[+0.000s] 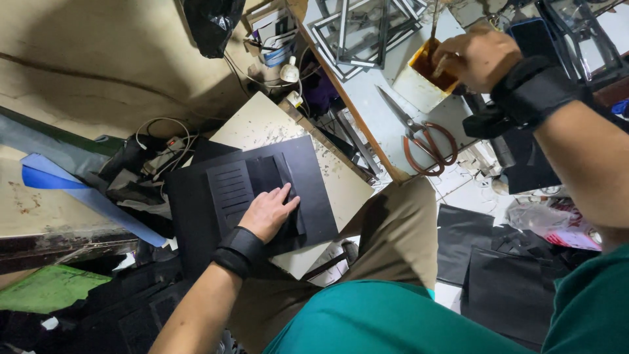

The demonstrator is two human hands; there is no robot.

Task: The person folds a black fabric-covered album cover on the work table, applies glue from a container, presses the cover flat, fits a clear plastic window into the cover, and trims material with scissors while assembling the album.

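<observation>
Cluttered workshop floor fills the left side, with a blue strip and a green sheet lying among black scraps, and a power strip with white cables just behind them. Right of that, a pale board carries a black card sheet with a slotted black piece on top. The left hand lies flat on this black stack, fingers spread and gripping nothing, a black wrist strap behind it. Further right stands the desk: black frames lie at its far edge, and scissors with reddish handles rest near its front edge. At the desk's right part, the right hand is closed on a thin brush handle over an open container of amber glue.
</observation>
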